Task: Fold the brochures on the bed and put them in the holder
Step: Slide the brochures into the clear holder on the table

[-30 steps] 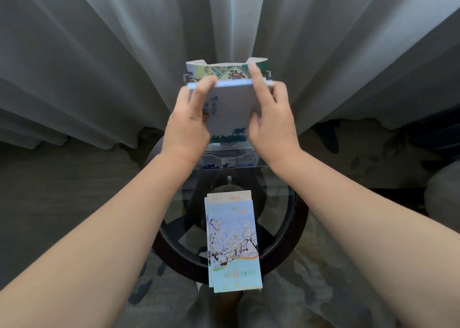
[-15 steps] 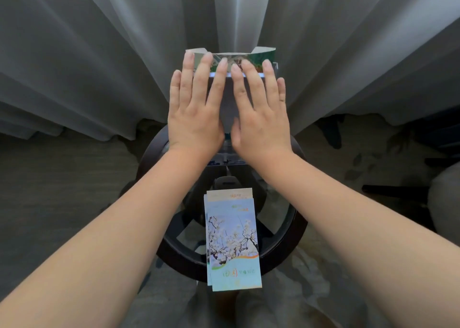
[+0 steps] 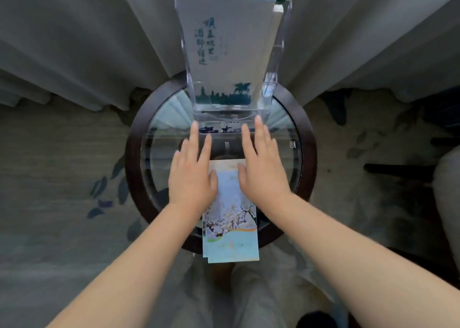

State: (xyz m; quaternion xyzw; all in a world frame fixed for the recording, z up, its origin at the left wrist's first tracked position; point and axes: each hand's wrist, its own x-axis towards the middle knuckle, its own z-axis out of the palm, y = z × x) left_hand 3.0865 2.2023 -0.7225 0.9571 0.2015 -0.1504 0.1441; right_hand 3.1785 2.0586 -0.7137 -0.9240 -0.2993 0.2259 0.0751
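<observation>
Both hands, left and right, hover flat with empty, spread grips over the brochure stack. The holder stands beyond on the glass tabletop.

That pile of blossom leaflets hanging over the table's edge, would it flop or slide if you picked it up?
The blossom brochure stack is thin paper, so probably light and bendy. Several offset edges show, so the sheets may fan apart. On the glass table, part overhanging the rim, it would likely slide easily.

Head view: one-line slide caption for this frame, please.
Both open hands, left hand and right hand, hover over the blossom brochures on the glass table, before the filled clear holder.
</observation>
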